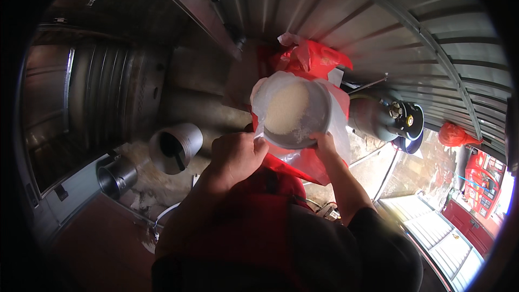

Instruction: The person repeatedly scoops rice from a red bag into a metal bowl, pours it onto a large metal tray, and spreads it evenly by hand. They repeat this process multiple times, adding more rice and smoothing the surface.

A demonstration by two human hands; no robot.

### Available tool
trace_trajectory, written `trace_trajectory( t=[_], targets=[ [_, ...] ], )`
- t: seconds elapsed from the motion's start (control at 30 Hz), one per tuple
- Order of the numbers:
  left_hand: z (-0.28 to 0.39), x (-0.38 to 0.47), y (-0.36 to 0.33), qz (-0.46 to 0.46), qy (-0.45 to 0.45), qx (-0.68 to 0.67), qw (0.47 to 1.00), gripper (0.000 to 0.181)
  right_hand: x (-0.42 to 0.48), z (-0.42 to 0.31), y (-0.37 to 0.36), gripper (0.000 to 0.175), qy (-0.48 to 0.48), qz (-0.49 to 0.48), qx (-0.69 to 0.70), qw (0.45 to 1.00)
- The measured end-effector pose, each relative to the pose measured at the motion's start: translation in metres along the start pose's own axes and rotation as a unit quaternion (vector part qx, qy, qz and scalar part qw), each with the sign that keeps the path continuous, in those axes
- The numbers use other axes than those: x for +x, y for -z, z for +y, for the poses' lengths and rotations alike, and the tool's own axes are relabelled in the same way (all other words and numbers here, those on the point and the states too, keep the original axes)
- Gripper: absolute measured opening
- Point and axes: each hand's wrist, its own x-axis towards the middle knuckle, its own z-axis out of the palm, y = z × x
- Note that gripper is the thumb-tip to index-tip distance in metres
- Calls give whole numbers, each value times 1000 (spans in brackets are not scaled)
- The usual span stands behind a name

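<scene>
A round grey pan holds a heap of pale, grainy stuff, spread mostly over its left side. Below and around the pan lies a red and whitish plastic bag, its edge folded over the pan's left rim. With its fingers closed, my left hand grips the bag's edge by the lower left of the pan. My right hand holds the pan's near rim, thumb on top. More crumpled red plastic stands beyond the pan.
Gas cylinders stand at the right. On the left are a pale bucket with a dark handle inside and a steel pot. A corrugated metal wall rises beyond. A red bag hangs at far right.
</scene>
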Motion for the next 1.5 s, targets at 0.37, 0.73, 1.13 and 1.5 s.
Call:
trace_trajectory(
  t=[0.37,0.73,1.13,1.5],
  targets=[
    [10,21,-4,2,-89,-319,944,38,-54,-48,0,30,58,-5,-5,998],
    [1,35,6,-40,-44,-333,941,40,-60,-81,-13,30,35,28,-62,997],
    [0,16,1,48,-46,-209,976,42,-65,-50,14,17,16,-3,57,998],
    [-6,22,-13,47,-80,-238,967,40,-115,-40,16,25,51,26,85,995]
  ],
)
